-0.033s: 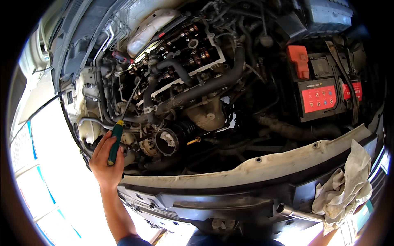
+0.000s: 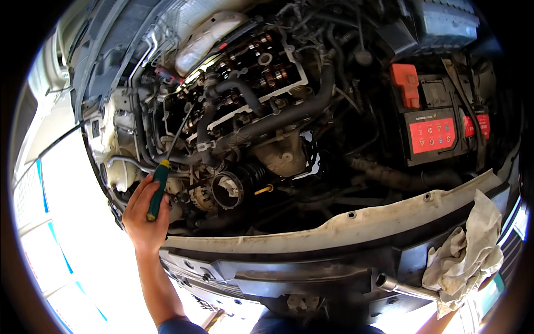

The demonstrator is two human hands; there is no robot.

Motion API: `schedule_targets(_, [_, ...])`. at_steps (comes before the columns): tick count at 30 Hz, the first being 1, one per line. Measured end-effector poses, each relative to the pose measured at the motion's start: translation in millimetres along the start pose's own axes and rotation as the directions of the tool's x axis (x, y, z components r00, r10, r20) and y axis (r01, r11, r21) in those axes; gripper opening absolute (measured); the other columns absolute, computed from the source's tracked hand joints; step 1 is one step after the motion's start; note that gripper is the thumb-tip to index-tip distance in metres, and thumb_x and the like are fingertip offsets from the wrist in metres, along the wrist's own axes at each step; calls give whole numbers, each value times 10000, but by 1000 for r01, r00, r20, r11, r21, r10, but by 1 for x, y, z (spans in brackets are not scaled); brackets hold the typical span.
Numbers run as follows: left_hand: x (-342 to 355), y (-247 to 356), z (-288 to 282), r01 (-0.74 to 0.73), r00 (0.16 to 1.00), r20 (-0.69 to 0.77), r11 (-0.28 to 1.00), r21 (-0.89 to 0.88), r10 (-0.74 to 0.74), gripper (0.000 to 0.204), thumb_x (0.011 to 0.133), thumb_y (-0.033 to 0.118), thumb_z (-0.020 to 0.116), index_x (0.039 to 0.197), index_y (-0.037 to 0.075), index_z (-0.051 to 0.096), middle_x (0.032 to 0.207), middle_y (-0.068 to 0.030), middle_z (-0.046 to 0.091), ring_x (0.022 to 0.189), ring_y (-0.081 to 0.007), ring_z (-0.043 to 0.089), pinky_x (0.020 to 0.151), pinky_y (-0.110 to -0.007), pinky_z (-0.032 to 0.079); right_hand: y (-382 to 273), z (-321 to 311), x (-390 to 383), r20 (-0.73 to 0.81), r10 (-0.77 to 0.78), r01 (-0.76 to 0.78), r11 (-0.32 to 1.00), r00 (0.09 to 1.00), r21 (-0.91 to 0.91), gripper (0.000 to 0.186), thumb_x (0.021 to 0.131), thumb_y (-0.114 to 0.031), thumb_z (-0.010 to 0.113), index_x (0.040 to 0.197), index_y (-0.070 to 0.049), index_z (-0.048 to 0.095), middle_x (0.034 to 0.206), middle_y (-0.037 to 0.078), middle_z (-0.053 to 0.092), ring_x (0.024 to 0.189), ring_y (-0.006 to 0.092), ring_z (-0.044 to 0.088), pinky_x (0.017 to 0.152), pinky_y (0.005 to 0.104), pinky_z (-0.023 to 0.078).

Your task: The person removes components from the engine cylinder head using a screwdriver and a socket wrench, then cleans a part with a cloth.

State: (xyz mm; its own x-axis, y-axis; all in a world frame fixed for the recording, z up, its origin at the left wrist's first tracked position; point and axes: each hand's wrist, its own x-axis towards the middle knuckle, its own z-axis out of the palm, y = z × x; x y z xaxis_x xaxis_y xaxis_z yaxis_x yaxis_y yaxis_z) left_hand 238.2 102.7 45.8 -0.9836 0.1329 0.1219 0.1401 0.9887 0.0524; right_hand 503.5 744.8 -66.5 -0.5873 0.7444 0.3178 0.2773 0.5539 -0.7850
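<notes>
My left hand [image 2: 146, 218] is closed around the green and yellow handle of a screwdriver [image 2: 159, 189]. Its long thin shank slants up and away into the engine, toward the left end of the uncovered cylinder head [image 2: 253, 72]; the tip is hard to make out among the parts. At the lower right, my right forearm [image 2: 436, 324] runs up behind a crumpled, stained pale rag [image 2: 464, 256]. The rag hides the fingers of that hand. A shiny metal tube-shaped tool [image 2: 397, 285] sticks out leftward from the rag, above the front bumper.
An open black intake duct [image 2: 227, 190] with crumpled paper in its mouth lies right of the screwdriver. A yellow dipstick loop [image 2: 265, 190] is beside it. A battery [image 2: 431, 133] with a red terminal cover stands at right. The pale front crossmember [image 2: 311, 231] spans the near side.
</notes>
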Motion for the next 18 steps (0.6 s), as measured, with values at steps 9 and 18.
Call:
schedule_targets(9, [1, -4, -2, -22, 998, -61, 994, -105, 15, 277, 769, 60, 758, 1042, 52, 716, 1150, -122, 720, 951, -329, 714, 807, -368, 585, 29, -3, 19, 60, -87, 84, 995, 994, 44, 637, 939, -155, 662, 1488, -31, 365, 1455, 189, 471, 1291, 338, 516, 1118, 493, 418])
schedule_targets(18, [3, -12, 2, -110, 990, -86, 994, -22, 107, 262, 831, 184, 723, 1073, 83, 715, 1166, -89, 716, 903, -295, 717, 763, -395, 588, 62, -14, 47, 107, -221, 235, 961, 969, -143, 572, 910, -244, 665, 1427, -66, 499, 1402, 131, 495, 1291, 281, 504, 1084, 467, 423])
